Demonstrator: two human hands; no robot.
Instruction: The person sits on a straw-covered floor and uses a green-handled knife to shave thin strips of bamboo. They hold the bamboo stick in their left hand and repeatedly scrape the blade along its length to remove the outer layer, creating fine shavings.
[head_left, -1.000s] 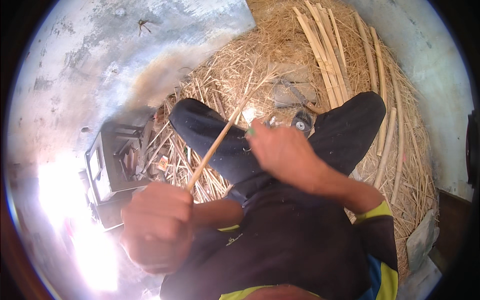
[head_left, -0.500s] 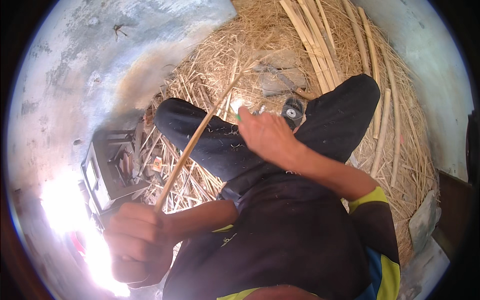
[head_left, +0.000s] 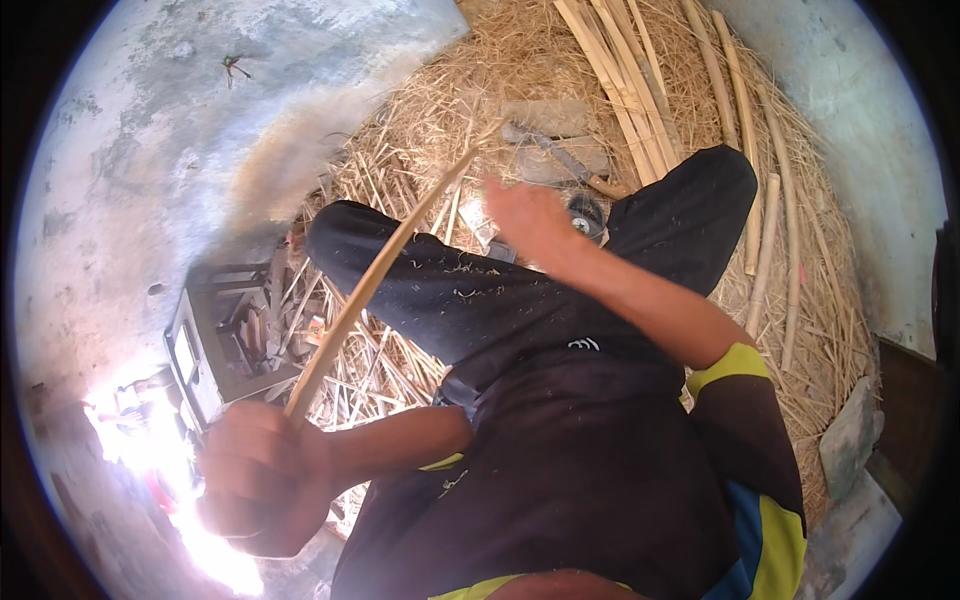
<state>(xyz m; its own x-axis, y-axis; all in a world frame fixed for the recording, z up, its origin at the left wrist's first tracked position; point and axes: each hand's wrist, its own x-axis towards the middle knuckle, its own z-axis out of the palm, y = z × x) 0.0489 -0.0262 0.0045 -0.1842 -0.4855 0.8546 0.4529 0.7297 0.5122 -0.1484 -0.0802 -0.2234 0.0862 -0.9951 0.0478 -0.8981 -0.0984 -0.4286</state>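
Note:
A long, thin bamboo strip [head_left: 370, 280] slants up and away across my left thigh, its far end tapering to a fine, frayed tip over the straw. Its near end is inside my left hand [head_left: 255, 480], closed in a fist at the lower left. My right hand [head_left: 532, 222] hovers above my crossed legs, a little to the right of the strip's far part and apart from it. Its fingers are curled in and slightly blurred, and what they may hold is hidden. Just beyond it sits a dark rounded thing [head_left: 586, 218] with a pale round mark.
A blade with a wooden handle [head_left: 570, 158] lies by flat stone blocks [head_left: 545, 118] ahead. Split bamboo lengths [head_left: 625, 80] and round poles [head_left: 765, 255] lie to the right on straw. A grey-framed box [head_left: 225, 345] stands left, near the wall [head_left: 150, 200].
My right hand has shifted slightly away from me; a green bit at its fingertips no longer shows. My left hand has drawn slightly left, pulling the strip's near end with it.

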